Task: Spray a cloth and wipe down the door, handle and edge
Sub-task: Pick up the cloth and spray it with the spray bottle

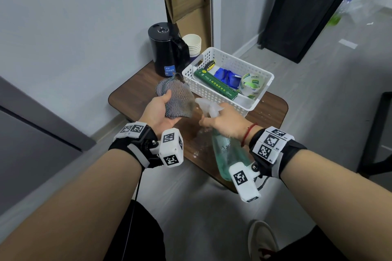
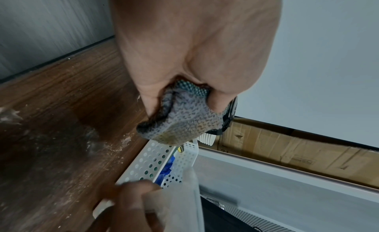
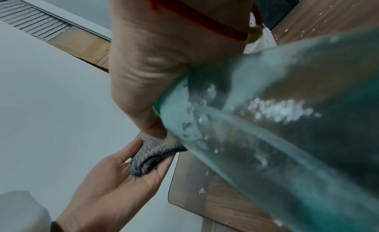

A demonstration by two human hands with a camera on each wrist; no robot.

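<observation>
My left hand [image 1: 161, 110] holds a folded grey knitted cloth [image 1: 178, 99] palm-up above the brown table [image 1: 131, 93], thumb and fingers curled round it; the cloth [image 2: 180, 120] shows bunched in the palm in the left wrist view. My right hand [image 1: 224, 121] grips the neck of a pale green spray bottle [image 1: 229, 154], its white nozzle [image 1: 203, 104] aimed at the cloth from the right, a few centimetres away. In the right wrist view the bottle [image 3: 266, 122] fills the frame, with the cloth [image 3: 153, 152] beyond it. A dark door [image 1: 305, 10] stands at the back right.
A white perforated basket [image 1: 212, 89] holding a green box, blue items and tape sits on the table just behind the hands. A black kettle [image 1: 165, 48] and stacked paper cups [image 1: 193, 45] stand at the table's back. A grey cabinet [image 1: 31, 133] is on the left.
</observation>
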